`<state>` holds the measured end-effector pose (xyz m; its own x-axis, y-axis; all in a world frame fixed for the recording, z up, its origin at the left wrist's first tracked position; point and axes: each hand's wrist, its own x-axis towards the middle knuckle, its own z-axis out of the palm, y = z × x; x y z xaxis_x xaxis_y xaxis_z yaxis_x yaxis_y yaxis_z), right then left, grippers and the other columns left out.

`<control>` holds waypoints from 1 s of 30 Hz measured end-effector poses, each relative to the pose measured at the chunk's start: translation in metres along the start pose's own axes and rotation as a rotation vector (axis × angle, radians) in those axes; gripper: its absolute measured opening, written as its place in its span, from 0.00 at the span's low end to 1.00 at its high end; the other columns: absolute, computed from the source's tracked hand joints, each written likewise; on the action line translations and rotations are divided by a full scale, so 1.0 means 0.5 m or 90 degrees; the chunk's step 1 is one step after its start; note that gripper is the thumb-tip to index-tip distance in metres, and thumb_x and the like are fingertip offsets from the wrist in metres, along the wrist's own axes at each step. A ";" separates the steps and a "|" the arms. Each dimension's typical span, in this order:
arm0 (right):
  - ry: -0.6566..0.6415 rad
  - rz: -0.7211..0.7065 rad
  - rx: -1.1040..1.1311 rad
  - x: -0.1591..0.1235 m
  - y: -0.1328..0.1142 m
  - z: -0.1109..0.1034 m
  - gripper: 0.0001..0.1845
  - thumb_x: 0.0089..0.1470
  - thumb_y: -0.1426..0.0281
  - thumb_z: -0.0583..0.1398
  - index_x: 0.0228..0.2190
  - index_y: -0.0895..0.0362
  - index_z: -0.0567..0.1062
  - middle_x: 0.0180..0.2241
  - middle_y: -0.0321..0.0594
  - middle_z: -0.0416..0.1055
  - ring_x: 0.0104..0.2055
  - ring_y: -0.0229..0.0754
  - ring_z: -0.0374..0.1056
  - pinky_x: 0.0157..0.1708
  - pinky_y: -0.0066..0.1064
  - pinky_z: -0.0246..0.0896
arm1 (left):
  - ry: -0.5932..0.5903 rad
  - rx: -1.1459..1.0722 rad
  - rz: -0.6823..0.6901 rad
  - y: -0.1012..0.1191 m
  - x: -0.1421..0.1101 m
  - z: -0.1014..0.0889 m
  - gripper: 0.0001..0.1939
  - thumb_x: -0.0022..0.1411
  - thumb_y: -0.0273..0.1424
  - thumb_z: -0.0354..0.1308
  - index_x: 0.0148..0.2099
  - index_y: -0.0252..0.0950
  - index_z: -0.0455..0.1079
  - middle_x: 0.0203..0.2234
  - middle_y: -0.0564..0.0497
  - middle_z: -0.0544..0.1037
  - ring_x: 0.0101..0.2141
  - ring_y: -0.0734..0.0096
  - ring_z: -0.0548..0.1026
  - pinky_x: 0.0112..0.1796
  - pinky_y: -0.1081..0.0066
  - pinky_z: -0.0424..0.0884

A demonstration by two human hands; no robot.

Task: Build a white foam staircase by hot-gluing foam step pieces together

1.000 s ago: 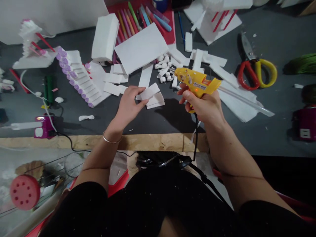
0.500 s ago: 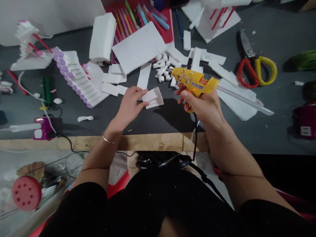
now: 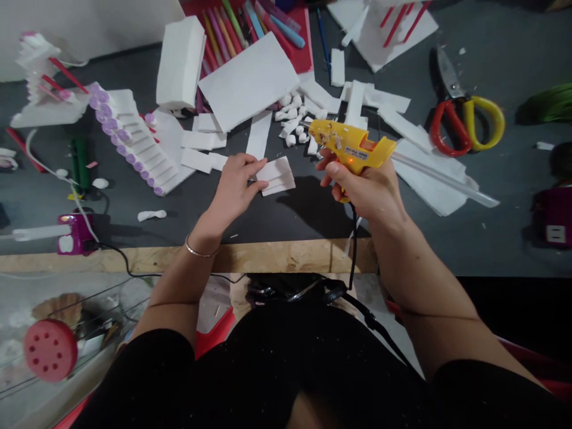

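Observation:
My left hand (image 3: 235,187) pinches a small stack of white foam pieces (image 3: 277,175) low over the dark table (image 3: 277,211). To the right, my right hand (image 3: 369,190) is wrapped round the grip of a yellow hot glue gun (image 3: 351,146). Its nozzle points left, level with the foam pieces and a little apart from them. A small red light glows on the gun's side, a clear glue stick sticks out behind it, and its black cord hangs down over the table's wooden front edge.
Loose white foam strips and blocks (image 3: 250,80) cover the table's middle. A foam staircase with purple beads (image 3: 134,143) lies left. Red-and-yellow scissors (image 3: 465,119) lie right, coloured pens (image 3: 241,27) at the back, and a purple glue gun (image 3: 67,232) at the left front.
My left hand has lowered the foam pieces slightly toward the table. The glue gun and my right hand have shifted a little to the left, toward the foam.

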<state>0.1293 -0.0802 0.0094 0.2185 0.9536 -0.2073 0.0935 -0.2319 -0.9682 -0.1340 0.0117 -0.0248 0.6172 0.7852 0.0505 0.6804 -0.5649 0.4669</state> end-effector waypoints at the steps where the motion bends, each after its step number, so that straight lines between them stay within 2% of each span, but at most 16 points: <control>1: 0.000 0.001 -0.001 0.000 -0.001 0.000 0.21 0.52 0.48 0.71 0.40 0.49 0.81 0.37 0.39 0.79 0.28 0.38 0.74 0.18 0.29 0.63 | -0.001 -0.007 -0.004 0.001 0.000 -0.001 0.27 0.72 0.56 0.53 0.62 0.49 0.76 0.50 0.46 0.77 0.52 0.55 0.73 0.56 0.55 0.69; 5: 0.000 0.004 -0.010 -0.002 -0.007 0.000 0.21 0.52 0.49 0.71 0.40 0.49 0.80 0.37 0.39 0.79 0.29 0.38 0.73 0.18 0.29 0.64 | -0.002 -0.024 -0.011 0.002 0.001 -0.002 0.26 0.71 0.57 0.53 0.62 0.53 0.75 0.50 0.47 0.77 0.52 0.55 0.72 0.57 0.54 0.69; 9: 0.002 0.011 -0.007 -0.004 -0.010 0.000 0.20 0.52 0.51 0.72 0.41 0.49 0.79 0.36 0.38 0.78 0.29 0.38 0.72 0.19 0.29 0.63 | 0.000 -0.025 -0.015 0.004 0.002 -0.001 0.26 0.71 0.57 0.54 0.62 0.52 0.75 0.50 0.47 0.77 0.52 0.55 0.72 0.57 0.54 0.69; 15: -0.006 0.001 0.000 -0.002 -0.002 -0.002 0.23 0.52 0.47 0.71 0.42 0.50 0.80 0.36 0.37 0.77 0.29 0.37 0.73 0.19 0.27 0.62 | -0.005 -0.024 -0.016 0.004 0.003 -0.002 0.27 0.71 0.57 0.53 0.62 0.51 0.76 0.50 0.47 0.78 0.51 0.55 0.73 0.57 0.54 0.69; 19: -0.002 0.004 -0.008 -0.002 0.000 -0.002 0.23 0.53 0.48 0.70 0.42 0.51 0.81 0.37 0.38 0.78 0.30 0.37 0.73 0.19 0.27 0.60 | -0.008 -0.020 -0.004 0.001 0.004 -0.001 0.27 0.71 0.57 0.53 0.62 0.50 0.75 0.50 0.46 0.78 0.51 0.55 0.73 0.56 0.55 0.69; 30: 0.009 -0.009 -0.028 0.000 0.006 0.000 0.28 0.50 0.41 0.69 0.42 0.50 0.82 0.40 0.40 0.80 0.30 0.37 0.75 0.18 0.25 0.61 | -0.015 -0.043 -0.010 0.001 0.006 -0.002 0.29 0.70 0.61 0.50 0.61 0.52 0.75 0.49 0.47 0.77 0.51 0.56 0.72 0.57 0.54 0.68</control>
<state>0.1297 -0.0810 0.0063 0.2312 0.9539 -0.1911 0.1390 -0.2268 -0.9640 -0.1322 0.0138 -0.0235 0.6167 0.7869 0.0219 0.6623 -0.5337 0.5258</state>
